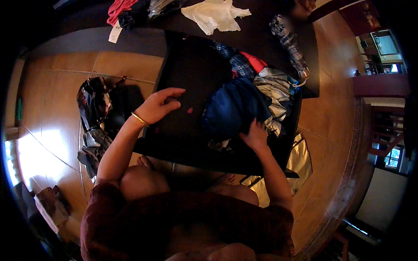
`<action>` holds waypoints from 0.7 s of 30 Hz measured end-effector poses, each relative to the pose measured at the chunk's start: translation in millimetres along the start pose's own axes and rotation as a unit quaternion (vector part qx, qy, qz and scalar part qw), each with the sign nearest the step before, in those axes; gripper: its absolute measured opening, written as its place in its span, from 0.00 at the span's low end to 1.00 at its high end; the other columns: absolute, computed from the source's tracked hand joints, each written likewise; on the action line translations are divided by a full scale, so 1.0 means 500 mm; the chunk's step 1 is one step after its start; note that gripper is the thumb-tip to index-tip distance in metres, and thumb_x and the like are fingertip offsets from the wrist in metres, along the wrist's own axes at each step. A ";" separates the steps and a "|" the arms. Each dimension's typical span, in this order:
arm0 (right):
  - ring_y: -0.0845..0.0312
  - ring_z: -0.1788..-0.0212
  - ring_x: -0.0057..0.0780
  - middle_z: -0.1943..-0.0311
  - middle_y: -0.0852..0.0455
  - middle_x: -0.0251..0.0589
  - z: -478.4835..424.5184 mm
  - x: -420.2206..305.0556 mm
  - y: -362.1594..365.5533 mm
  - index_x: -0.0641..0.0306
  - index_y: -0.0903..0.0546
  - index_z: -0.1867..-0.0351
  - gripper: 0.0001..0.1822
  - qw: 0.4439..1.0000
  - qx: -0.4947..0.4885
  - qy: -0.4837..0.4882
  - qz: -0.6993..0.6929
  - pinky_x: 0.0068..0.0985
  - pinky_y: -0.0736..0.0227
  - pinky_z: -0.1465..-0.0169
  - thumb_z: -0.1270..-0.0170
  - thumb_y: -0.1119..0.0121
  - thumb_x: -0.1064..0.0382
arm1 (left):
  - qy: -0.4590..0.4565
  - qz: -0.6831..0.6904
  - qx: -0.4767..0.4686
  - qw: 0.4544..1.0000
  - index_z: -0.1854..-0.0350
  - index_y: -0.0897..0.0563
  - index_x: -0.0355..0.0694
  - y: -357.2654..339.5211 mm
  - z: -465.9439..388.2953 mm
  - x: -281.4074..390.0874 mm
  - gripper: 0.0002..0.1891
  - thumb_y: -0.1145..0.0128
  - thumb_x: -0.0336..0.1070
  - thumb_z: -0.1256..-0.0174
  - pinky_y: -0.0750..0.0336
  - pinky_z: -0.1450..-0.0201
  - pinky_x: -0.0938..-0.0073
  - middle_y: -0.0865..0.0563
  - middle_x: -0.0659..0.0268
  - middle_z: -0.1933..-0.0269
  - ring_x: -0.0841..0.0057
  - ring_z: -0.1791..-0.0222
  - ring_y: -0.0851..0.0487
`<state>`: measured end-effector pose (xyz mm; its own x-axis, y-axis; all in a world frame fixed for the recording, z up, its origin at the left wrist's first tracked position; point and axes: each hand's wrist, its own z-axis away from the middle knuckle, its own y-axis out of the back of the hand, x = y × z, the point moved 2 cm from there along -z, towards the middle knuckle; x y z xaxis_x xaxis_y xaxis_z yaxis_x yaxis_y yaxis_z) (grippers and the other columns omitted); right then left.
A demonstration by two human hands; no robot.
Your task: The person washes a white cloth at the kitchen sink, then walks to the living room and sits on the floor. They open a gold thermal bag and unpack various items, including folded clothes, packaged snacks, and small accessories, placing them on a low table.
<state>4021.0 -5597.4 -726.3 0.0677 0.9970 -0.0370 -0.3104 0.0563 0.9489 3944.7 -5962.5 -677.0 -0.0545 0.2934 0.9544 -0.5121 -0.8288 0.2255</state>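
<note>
Before me is a dark drawer, pulled out from under a dark wooden top. A navy blue fabric bundle lies in its right half. My right hand rests against the bundle's near right edge, and some of its fingers are hidden, so a grip cannot be made out. Over the drawer's left side hovers my left hand, thumb and fingers apart and holding nothing. Beyond the bundle are a dark plaid cloth, a red piece and a crumpled silver bag. A small pink scrap lies on the drawer bottom.
On the dark top are a white cloth, a pink cloth and dark plastic bags. Crumpled dark bags lie on the tiled floor at left. A gold bag stands right of the drawer. A plaid umbrella lies at far right.
</note>
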 end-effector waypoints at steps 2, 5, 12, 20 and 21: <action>0.27 0.47 0.54 0.45 0.26 0.58 -0.018 0.019 -0.039 0.68 0.42 0.34 0.49 0.996 0.057 0.033 0.056 0.41 0.32 0.42 0.56 0.30 0.52 | 0.013 0.023 -0.017 1.000 0.38 0.27 0.39 -0.006 -0.006 0.010 0.23 0.43 0.30 0.36 0.29 0.43 0.76 0.21 0.63 0.44 0.77 0.48 0.24; 0.27 0.48 0.53 0.48 0.24 0.57 -0.054 0.064 -0.083 0.67 0.38 0.35 0.46 0.998 0.045 0.054 0.008 0.38 0.33 0.42 0.56 0.30 0.53 | -0.027 0.013 0.004 1.000 0.40 0.25 0.39 -0.011 -0.009 0.010 0.22 0.42 0.30 0.38 0.26 0.48 0.76 0.19 0.60 0.47 0.77 0.52 0.20; 0.25 0.49 0.34 0.47 0.22 0.42 -0.056 0.046 -0.014 0.62 0.34 0.34 0.37 0.840 -0.021 0.001 -0.541 0.29 0.29 0.51 0.38 0.46 0.38 | 0.039 0.159 -0.005 0.986 0.33 0.34 0.40 -0.034 -0.014 0.009 0.30 0.40 0.36 0.37 0.25 0.50 0.73 0.23 0.55 0.45 0.74 0.55 0.21; 0.24 0.46 0.40 0.44 0.22 0.44 -0.026 -0.144 0.113 0.65 0.32 0.36 0.30 0.548 -0.175 -0.110 -0.810 0.36 0.29 0.41 0.29 0.59 0.44 | -0.119 0.140 0.173 0.968 0.28 0.48 0.39 -0.063 -0.045 0.123 0.50 0.27 0.42 0.50 0.37 0.35 0.66 0.33 0.52 0.35 0.67 0.39 0.31; 0.24 0.46 0.40 0.45 0.22 0.44 -0.029 -0.161 0.125 0.64 0.31 0.37 0.29 0.517 -0.182 -0.086 -0.832 0.37 0.29 0.42 0.30 0.58 0.44 | -0.170 0.076 0.225 0.956 0.29 0.48 0.38 -0.052 -0.043 0.131 0.51 0.27 0.41 0.50 0.38 0.33 0.67 0.33 0.52 0.36 0.67 0.39 0.31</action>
<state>3982.5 -5673.6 -668.7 0.6015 -0.4650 -0.6496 0.1569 0.8660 -0.4747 3936.2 -5911.3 -624.7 0.2223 0.0449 0.9739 -0.0958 -0.9931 0.0676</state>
